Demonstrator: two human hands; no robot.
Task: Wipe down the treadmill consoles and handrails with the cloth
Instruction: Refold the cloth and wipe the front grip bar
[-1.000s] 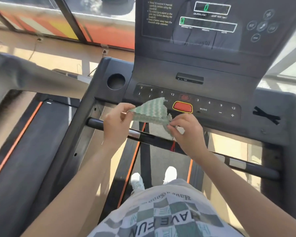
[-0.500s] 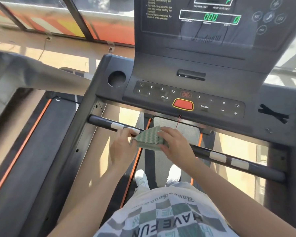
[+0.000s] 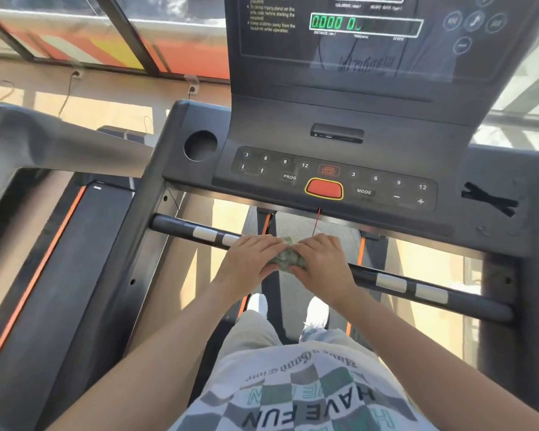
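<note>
Bright, hard daylight comes from the windows (image 3: 75, 29) ahead and at right; the right panes are blown out white. Sunlit floor (image 3: 423, 262) is overexposed yellow, with sharp frame shadows across it. Reflections wash the glossy console screen (image 3: 371, 63). Strong fisheye bending at the edges, left edge smeared. The cloth (image 3: 288, 259) is soft, its pattern lost.

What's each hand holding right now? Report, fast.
Left hand: grips the cloth on the handrail.
Right hand: grips the same cloth.
</note>
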